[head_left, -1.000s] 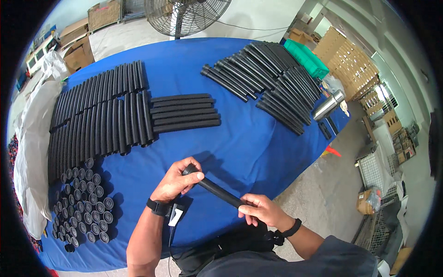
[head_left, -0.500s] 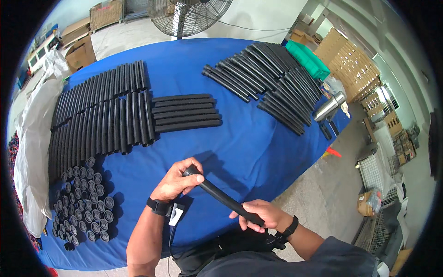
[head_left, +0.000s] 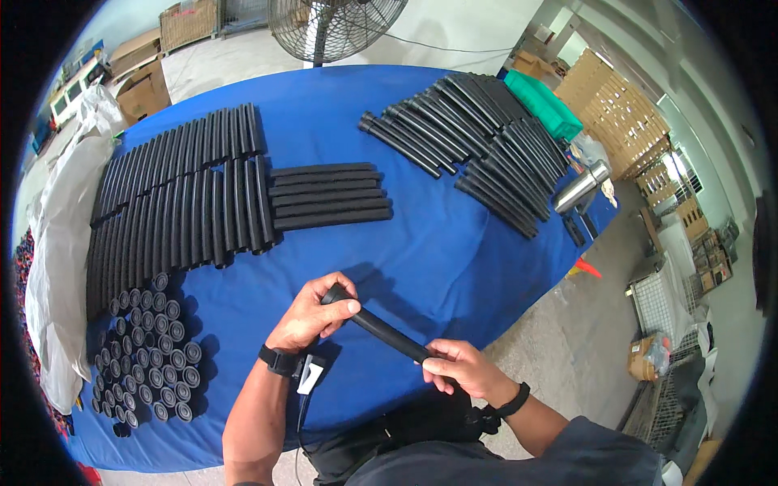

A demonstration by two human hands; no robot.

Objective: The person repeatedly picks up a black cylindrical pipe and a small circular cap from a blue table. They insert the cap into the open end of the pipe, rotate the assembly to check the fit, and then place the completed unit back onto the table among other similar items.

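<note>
A black foam-like tube (head_left: 391, 334) slants across the front of the table between my two hands. My left hand (head_left: 314, 314) is closed around its upper left end, where a wider black cap or collar shows, with the thumb pressed on it. At the lower right, my right hand (head_left: 459, 368) grips the tube with thumb and fingers, hiding that end. Left of my hands stands a cluster of round black caps (head_left: 154, 356) with grey ringed faces. Beyond them, black tubes (head_left: 186, 190) lie in packed rows, several of them (head_left: 328, 194) turned crosswise.
More black tubes with capped ends (head_left: 470, 138) lie at the far right, by a green bin (head_left: 545, 105) and a metal flask (head_left: 582, 186). White plastic sheeting (head_left: 61, 267) hangs along the left edge of the blue-covered table (head_left: 365, 251). A fan (head_left: 324, 32) stands behind.
My right hand has slid up along the tube, closer to my left hand; the tube's lower end no longer shows past its fingers. My left hand keeps its hold.
</note>
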